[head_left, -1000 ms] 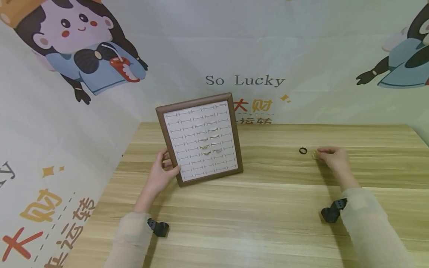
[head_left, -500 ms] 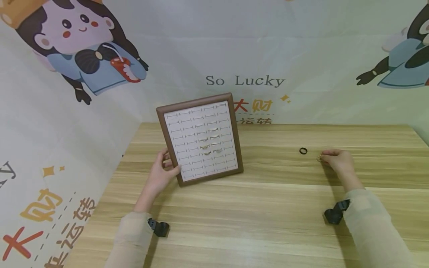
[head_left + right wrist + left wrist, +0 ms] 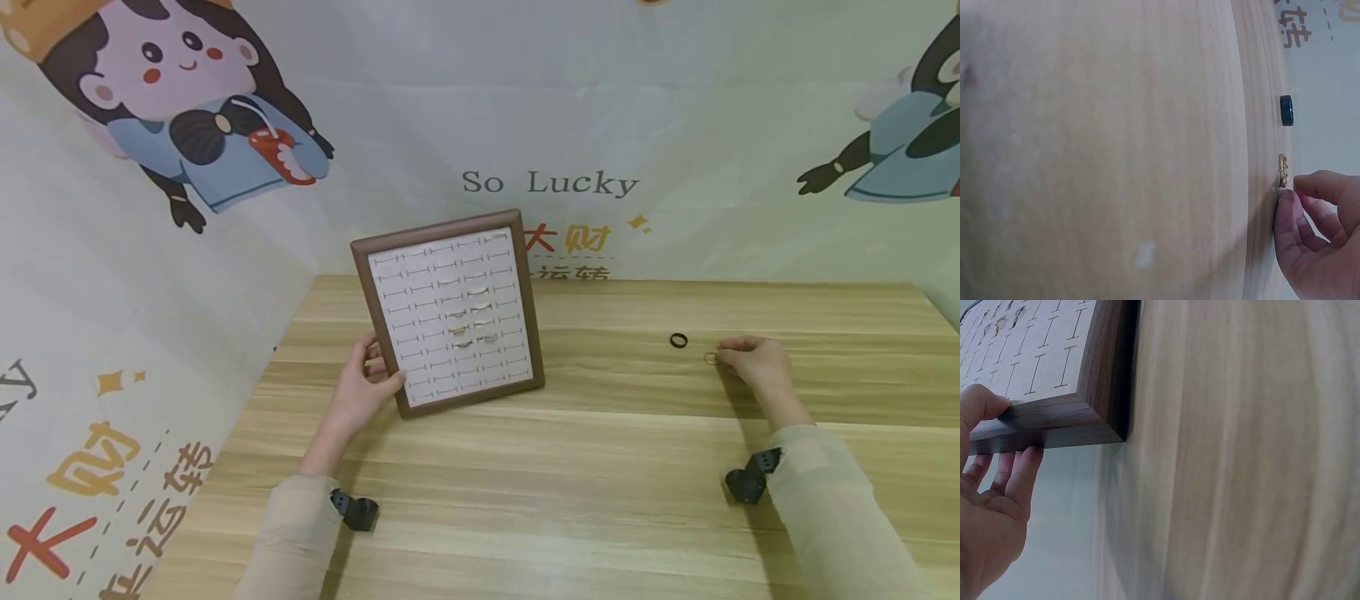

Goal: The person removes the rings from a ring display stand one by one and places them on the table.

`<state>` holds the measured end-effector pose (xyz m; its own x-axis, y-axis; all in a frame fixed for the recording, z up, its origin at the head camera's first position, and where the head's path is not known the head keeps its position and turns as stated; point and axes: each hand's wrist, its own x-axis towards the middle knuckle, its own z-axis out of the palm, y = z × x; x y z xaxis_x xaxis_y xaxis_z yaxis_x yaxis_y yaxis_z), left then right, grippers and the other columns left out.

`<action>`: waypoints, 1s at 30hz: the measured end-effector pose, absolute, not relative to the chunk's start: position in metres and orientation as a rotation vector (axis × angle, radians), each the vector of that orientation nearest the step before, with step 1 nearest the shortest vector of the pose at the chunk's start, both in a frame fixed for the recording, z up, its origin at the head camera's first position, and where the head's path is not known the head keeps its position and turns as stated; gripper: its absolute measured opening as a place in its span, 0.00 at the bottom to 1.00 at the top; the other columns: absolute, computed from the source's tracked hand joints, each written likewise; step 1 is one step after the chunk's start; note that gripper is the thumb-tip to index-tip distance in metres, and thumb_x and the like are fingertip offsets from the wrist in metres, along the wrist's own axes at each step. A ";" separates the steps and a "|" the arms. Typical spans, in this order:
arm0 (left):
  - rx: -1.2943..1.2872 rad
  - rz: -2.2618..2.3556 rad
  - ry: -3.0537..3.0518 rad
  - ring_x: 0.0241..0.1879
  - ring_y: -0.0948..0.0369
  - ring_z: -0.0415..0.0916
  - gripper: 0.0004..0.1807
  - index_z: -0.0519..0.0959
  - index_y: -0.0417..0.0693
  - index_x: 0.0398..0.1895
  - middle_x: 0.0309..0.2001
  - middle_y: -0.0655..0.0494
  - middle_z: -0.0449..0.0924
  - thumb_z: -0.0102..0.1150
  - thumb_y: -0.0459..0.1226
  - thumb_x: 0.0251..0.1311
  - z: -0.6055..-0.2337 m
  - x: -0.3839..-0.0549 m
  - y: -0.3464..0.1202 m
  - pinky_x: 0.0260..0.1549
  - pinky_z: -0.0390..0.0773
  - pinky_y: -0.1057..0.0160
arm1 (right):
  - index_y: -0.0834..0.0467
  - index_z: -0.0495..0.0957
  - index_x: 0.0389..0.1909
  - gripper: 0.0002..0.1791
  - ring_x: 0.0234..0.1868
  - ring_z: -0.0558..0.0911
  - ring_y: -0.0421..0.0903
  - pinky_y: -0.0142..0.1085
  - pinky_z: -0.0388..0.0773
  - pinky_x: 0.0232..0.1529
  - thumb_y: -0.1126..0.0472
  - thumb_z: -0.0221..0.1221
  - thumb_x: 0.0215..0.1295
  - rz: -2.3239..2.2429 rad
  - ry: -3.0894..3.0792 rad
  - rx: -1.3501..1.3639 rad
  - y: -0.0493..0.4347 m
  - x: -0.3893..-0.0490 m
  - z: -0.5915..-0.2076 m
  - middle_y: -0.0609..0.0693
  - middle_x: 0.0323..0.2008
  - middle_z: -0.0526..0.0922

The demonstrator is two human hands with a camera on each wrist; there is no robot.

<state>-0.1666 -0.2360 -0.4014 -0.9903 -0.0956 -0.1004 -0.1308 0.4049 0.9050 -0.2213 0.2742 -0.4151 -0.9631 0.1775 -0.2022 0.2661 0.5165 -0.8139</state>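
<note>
The left hand (image 3: 362,390) grasps a brown wooden frame (image 3: 532,333) low on its left side, with the thumb (image 3: 984,403) on the front edge and the fingers (image 3: 1024,472) reaching round to the back. The frame stands tilted at the left of the table (image 3: 540,492), its lower edge down by the wood; whether that whole edge touches cannot be told. Its top rises past the table's far edge, in front of a printed sheet (image 3: 390,117).

Inside the frame, a white panel (image 3: 480,367) carries rows of short slots. Several small metal rings (image 3: 457,331) sit in the third and fourth columns from the left, around mid-height and just below, well in from the rim.

Far to the right, the right hand (image 3: 761,368) has its fingertips at a gold ring (image 3: 1284,172) down at the tabletop. Thumb and finger are close about its near end, but I cannot tell whether they pinch it or have released it. A black ring (image 3: 1287,110) lies just beyond, slightly left, apart from the gold one and in from the far edge. A broad stretch of wood separates the frame's right edge from both, and more spreads toward the near side between the sleeves (image 3: 840,500).
</note>
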 end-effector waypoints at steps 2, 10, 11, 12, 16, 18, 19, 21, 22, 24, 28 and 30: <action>-0.210 1.687 2.604 0.69 0.40 0.67 0.44 0.49 0.37 0.83 0.72 0.32 0.62 0.58 0.27 0.67 -0.401 -0.167 -0.236 0.68 0.76 0.49 | 0.82 0.73 0.59 0.23 0.22 0.73 0.23 0.17 0.74 0.27 0.67 0.55 0.73 -1.437 2.660 0.396 0.274 -0.222 -0.415 0.30 0.21 0.75; -0.205 1.690 2.606 0.69 0.39 0.68 0.44 0.49 0.37 0.83 0.72 0.32 0.62 0.58 0.27 0.67 -0.402 -0.167 -0.235 0.68 0.76 0.49 | 0.80 0.74 0.59 0.23 0.24 0.73 0.24 0.19 0.73 0.27 0.65 0.55 0.74 -1.413 2.726 0.395 0.267 -0.221 -0.410 0.51 0.31 0.86; -0.204 1.689 2.607 0.69 0.39 0.68 0.44 0.49 0.36 0.83 0.72 0.31 0.62 0.58 0.27 0.67 -0.402 -0.168 -0.235 0.68 0.76 0.48 | 0.80 0.74 0.60 0.23 0.25 0.73 0.25 0.20 0.73 0.27 0.64 0.55 0.74 -1.404 2.738 0.383 0.266 -0.221 -0.409 0.58 0.35 0.87; -0.204 1.691 2.607 0.69 0.39 0.68 0.44 0.49 0.36 0.83 0.72 0.31 0.62 0.58 0.27 0.67 -0.402 -0.168 -0.235 0.68 0.76 0.48 | 0.79 0.74 0.61 0.23 0.27 0.74 0.27 0.20 0.72 0.28 0.63 0.54 0.75 -1.389 2.752 0.372 0.264 -0.221 -0.408 0.64 0.40 0.87; -0.202 1.690 2.608 0.69 0.39 0.67 0.44 0.49 0.36 0.83 0.72 0.31 0.62 0.58 0.27 0.67 -0.402 -0.167 -0.235 0.69 0.75 0.46 | 0.77 0.73 0.64 0.24 0.41 0.78 0.42 0.24 0.71 0.34 0.62 0.51 0.77 -1.366 2.769 0.311 0.254 -0.222 -0.401 0.76 0.62 0.76; -0.199 1.688 2.608 0.69 0.39 0.67 0.44 0.49 0.36 0.83 0.72 0.32 0.62 0.58 0.27 0.67 -0.402 -0.167 -0.236 0.69 0.75 0.47 | 0.76 0.72 0.66 0.25 0.48 0.77 0.50 0.26 0.70 0.37 0.61 0.49 0.79 -1.369 2.764 0.286 0.249 -0.223 -0.397 0.76 0.64 0.74; -0.197 1.688 2.610 0.69 0.39 0.67 0.44 0.49 0.36 0.83 0.72 0.32 0.62 0.58 0.27 0.68 -0.402 -0.167 -0.236 0.69 0.75 0.47 | 0.75 0.72 0.66 0.25 0.50 0.77 0.52 0.27 0.70 0.37 0.61 0.49 0.79 -1.374 2.760 0.272 0.246 -0.224 -0.396 0.75 0.64 0.74; -0.198 1.686 2.611 0.69 0.39 0.67 0.44 0.49 0.36 0.83 0.72 0.32 0.62 0.58 0.27 0.68 -0.402 -0.167 -0.236 0.69 0.75 0.47 | 0.74 0.72 0.67 0.24 0.51 0.76 0.54 0.28 0.70 0.37 0.61 0.48 0.80 -1.389 2.747 0.254 0.240 -0.225 -0.392 0.73 0.64 0.74; -0.198 1.689 2.611 0.69 0.39 0.67 0.44 0.49 0.36 0.83 0.72 0.32 0.63 0.58 0.27 0.68 -0.402 -0.167 -0.236 0.68 0.75 0.48 | 0.74 0.72 0.67 0.24 0.51 0.76 0.54 0.29 0.71 0.37 0.60 0.48 0.81 -1.394 2.746 0.244 0.236 -0.226 -0.391 0.73 0.64 0.74; -0.197 1.694 2.612 0.68 0.39 0.68 0.44 0.49 0.36 0.83 0.72 0.32 0.63 0.59 0.27 0.68 -0.401 -0.167 -0.235 0.68 0.76 0.49 | 0.73 0.72 0.67 0.24 0.54 0.76 0.56 0.31 0.71 0.39 0.61 0.48 0.81 -1.410 2.741 0.225 0.229 -0.227 -0.388 0.72 0.64 0.74; -0.196 1.701 2.607 0.68 0.39 0.68 0.44 0.49 0.36 0.83 0.71 0.32 0.63 0.59 0.27 0.67 -0.400 -0.166 -0.235 0.66 0.77 0.52 | 0.73 0.72 0.68 0.24 0.63 0.75 0.65 0.42 0.77 0.51 0.61 0.48 0.81 -1.441 2.737 0.165 0.214 -0.230 -0.380 0.73 0.65 0.74; -0.196 1.704 2.603 0.68 0.39 0.68 0.44 0.49 0.36 0.83 0.71 0.32 0.63 0.60 0.27 0.67 -0.400 -0.165 -0.235 0.64 0.78 0.54 | 0.73 0.72 0.68 0.24 0.66 0.74 0.67 0.47 0.77 0.56 0.61 0.48 0.81 -1.452 2.733 0.140 0.205 -0.232 -0.377 0.73 0.65 0.74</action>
